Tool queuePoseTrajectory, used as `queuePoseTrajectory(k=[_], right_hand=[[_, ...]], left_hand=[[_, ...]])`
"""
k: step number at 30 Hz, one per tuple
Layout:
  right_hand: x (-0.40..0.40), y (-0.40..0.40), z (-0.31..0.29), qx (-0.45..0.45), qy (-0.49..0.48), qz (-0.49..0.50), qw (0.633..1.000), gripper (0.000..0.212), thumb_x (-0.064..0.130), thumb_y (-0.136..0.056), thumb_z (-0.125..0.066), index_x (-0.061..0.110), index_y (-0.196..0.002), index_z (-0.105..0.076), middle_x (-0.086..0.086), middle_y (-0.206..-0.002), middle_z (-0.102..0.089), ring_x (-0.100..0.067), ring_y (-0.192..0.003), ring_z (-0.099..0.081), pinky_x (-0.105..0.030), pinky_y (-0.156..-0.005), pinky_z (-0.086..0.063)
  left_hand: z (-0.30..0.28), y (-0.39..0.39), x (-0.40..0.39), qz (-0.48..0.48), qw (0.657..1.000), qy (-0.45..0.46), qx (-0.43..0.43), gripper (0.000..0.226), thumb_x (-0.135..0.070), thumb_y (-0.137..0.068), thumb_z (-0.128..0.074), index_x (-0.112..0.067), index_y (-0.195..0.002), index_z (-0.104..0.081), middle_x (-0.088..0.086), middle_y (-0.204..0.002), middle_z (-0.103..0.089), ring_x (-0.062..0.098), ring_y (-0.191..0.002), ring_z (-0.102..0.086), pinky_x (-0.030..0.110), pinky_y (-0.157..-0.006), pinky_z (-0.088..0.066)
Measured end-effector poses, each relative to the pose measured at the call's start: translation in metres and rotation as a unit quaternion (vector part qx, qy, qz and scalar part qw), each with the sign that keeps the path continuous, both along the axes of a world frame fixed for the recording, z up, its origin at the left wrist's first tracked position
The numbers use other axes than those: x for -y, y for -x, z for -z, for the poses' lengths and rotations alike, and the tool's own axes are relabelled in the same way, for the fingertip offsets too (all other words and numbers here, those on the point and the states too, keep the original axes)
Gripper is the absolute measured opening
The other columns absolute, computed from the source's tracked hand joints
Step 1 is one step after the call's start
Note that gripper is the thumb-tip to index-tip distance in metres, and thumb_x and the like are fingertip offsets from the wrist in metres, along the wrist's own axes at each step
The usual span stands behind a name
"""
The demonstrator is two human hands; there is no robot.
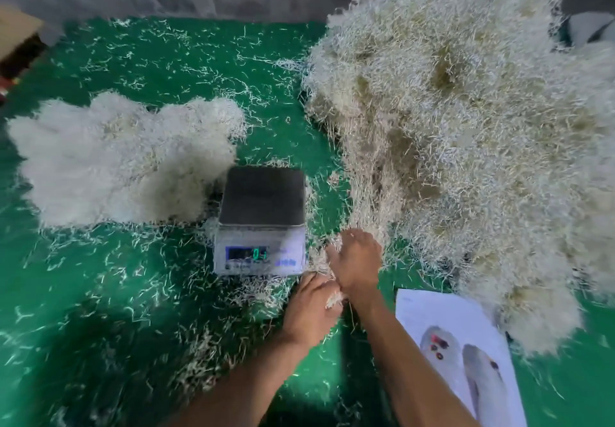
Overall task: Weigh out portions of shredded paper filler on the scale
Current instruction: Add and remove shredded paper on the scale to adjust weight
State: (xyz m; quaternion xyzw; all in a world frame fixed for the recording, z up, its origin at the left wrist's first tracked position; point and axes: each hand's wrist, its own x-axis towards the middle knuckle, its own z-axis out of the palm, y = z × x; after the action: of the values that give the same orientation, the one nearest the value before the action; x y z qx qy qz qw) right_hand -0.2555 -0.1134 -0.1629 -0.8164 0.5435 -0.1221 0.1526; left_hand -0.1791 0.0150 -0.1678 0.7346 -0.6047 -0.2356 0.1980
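A small white scale [261, 223] with a bare dark platform stands in the middle of the green surface; its display glows green, the digits blurred. A huge heap of shredded paper filler [466, 147] fills the right side. A lower, flatter pile of filler [116, 157] lies left of the scale. Just right of the scale's front corner, my right hand [357, 262] reaches into the foot of the big heap, fingers curled into the strands. My left hand [311, 307] sits below it, holding a small tuft of filler.
Loose shreds are scattered all over the green surface [100, 310]. A white printed sheet [466, 353] with pictures lies at the lower right, partly under the heap. A grey wall runs along the back. A cardboard box [16, 30] sits at the far left.
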Motion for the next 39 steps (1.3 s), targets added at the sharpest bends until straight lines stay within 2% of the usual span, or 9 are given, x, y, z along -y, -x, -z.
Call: queuePoseTrajectory(k=[8, 13, 17, 22, 27, 31, 34, 36, 39], right_hand=[[-0.127, -0.004, -0.003, 0.111, 0.016, 0.100, 0.989, 0.047, 0.044, -0.106, -0.044, 0.007, -0.087, -0.066, -0.004, -0.076, -0.061, -0.021, -0.070, -0.054, -0.040, -0.070, -0.053], [-0.201, -0.054, -0.004, 0.176, -0.049, 0.144, 0.972, 0.050, 0.052, -0.109, -0.029, 0.020, -0.087, -0.060, 0.002, -0.081, -0.060, -0.016, -0.078, -0.056, -0.043, -0.083, -0.055], [-0.239, -0.109, -0.006, 0.155, -0.095, 0.119, 0.976, 0.052, 0.044, -0.108, -0.027, 0.010, -0.131, -0.060, -0.008, -0.120, -0.065, -0.024, -0.117, -0.055, -0.046, -0.108, -0.043], [-0.270, -0.178, -0.019, 0.201, -0.165, 0.088, 0.962, 0.057, 0.048, -0.108, -0.024, 0.010, -0.138, -0.054, -0.009, -0.132, -0.059, -0.024, -0.124, -0.052, -0.046, -0.112, -0.042], [-0.288, -0.234, -0.038, 0.358, -0.376, 0.040, 0.854, 0.067, 0.061, -0.106, -0.016, 0.012, -0.132, -0.054, -0.006, -0.137, -0.057, -0.020, -0.127, -0.052, -0.039, -0.115, -0.038], [-0.280, -0.239, -0.035, 0.425, -0.518, -0.007, 0.742, 0.061, 0.056, -0.105, -0.020, 0.021, -0.144, -0.052, -0.002, -0.133, -0.066, -0.017, -0.124, -0.061, -0.043, -0.109, -0.048], [-0.267, -0.216, -0.026, 0.328, -0.421, -0.044, 0.845, 0.042, 0.050, -0.106, -0.037, 0.029, -0.138, -0.054, -0.001, -0.105, -0.071, -0.016, -0.083, -0.066, -0.041, -0.074, -0.061], [-0.251, -0.188, -0.011, 0.134, -0.218, -0.149, 0.955, 0.048, 0.053, -0.104, -0.044, 0.028, -0.144, -0.050, 0.000, -0.125, -0.064, -0.014, -0.104, -0.063, -0.039, -0.094, -0.055], [-0.229, -0.149, 0.011, -0.041, -0.054, -0.284, 0.956, 0.048, 0.051, -0.101, -0.050, 0.028, -0.144, -0.051, 0.007, -0.134, -0.052, -0.013, -0.121, -0.050, -0.039, -0.112, -0.041]], left_hand=[[0.006, -0.051, -0.091, 0.062, 0.997, -0.003, 0.041, 0.032, -0.040, -0.092, -0.063, -0.034, -0.123, -0.067, -0.010, -0.134, -0.059, 0.012, -0.129, -0.045, 0.039, -0.117, -0.030], [0.001, -0.105, -0.141, -0.033, 0.999, -0.009, 0.040, 0.039, -0.030, -0.090, -0.071, -0.028, -0.128, -0.066, -0.004, -0.143, -0.057, 0.017, -0.139, -0.042, 0.037, -0.121, -0.017], [-0.003, -0.149, -0.173, -0.114, 0.993, -0.031, -0.013, 0.046, -0.027, -0.096, -0.066, -0.019, -0.140, -0.058, -0.004, -0.158, -0.040, 0.016, -0.150, -0.026, 0.029, -0.124, -0.007], [-0.008, -0.201, -0.210, -0.212, 0.976, -0.007, -0.047, 0.043, -0.012, -0.093, -0.067, -0.007, -0.135, -0.061, 0.007, -0.149, -0.051, 0.024, -0.141, -0.040, 0.034, -0.121, -0.026], [-0.010, -0.237, -0.233, -0.319, 0.933, 0.079, -0.145, 0.046, -0.055, -0.097, -0.047, -0.031, -0.136, -0.045, -0.003, -0.141, -0.046, 0.015, -0.128, -0.048, 0.039, -0.109, -0.041], [-0.011, -0.256, -0.229, -0.408, 0.896, 0.100, -0.142, 0.082, -0.058, -0.078, -0.076, -0.039, -0.143, -0.031, -0.012, -0.137, -0.038, 0.013, -0.126, -0.046, 0.034, -0.110, -0.037], [-0.012, -0.266, -0.219, -0.478, 0.846, 0.102, -0.213, 0.070, -0.036, -0.079, -0.081, -0.036, -0.134, -0.037, -0.001, -0.134, -0.052, 0.021, -0.120, -0.055, 0.047, -0.110, -0.045], [-0.010, -0.273, -0.216, -0.499, 0.828, 0.098, -0.237, 0.063, -0.028, -0.082, -0.080, -0.032, -0.131, -0.041, 0.001, -0.130, -0.057, 0.026, -0.119, -0.057, 0.052, -0.108, -0.047], [-0.008, -0.281, -0.213, -0.492, 0.829, 0.086, -0.252, 0.064, -0.027, -0.084, -0.080, -0.025, -0.138, -0.044, -0.002, -0.139, -0.054, 0.022, -0.128, -0.052, 0.044, -0.115, -0.038]])
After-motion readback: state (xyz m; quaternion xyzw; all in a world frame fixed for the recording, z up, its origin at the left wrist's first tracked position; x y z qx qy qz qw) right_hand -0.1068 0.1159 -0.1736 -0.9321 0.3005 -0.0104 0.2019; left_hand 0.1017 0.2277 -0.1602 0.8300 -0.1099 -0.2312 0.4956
